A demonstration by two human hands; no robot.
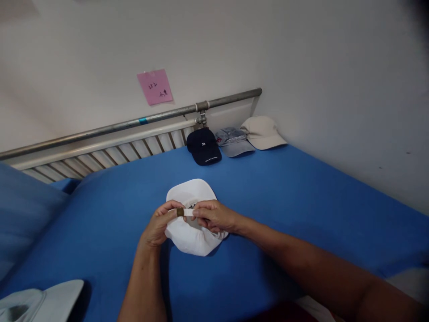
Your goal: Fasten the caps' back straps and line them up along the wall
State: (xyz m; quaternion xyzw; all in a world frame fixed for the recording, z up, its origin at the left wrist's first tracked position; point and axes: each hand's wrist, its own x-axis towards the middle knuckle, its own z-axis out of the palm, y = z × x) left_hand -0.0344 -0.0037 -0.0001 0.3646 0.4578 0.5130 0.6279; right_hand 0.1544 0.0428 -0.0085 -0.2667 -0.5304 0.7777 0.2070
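Note:
A white baseball cap [191, 239] lies upturned on the blue table surface, its brim pointing away from me. My left hand [164, 221] pinches the cap's back strap beside a brass-coloured buckle [180, 212]. On the other side, my right hand [212, 215] grips the white strap [188, 212] between thumb and fingers. The strap runs stretched between both hands, over the cap's opening. Part of the cap's rim is hidden behind my right hand.
At the far edge sit a dark navy cap [203, 147], a grey denim cap [234, 142] and a beige cap [263, 133]. Another white cap [43, 299] is at the lower left. Behind stand a radiator [124, 152] and a metal pipe [117, 127]; a pink note [155, 87] hangs above.

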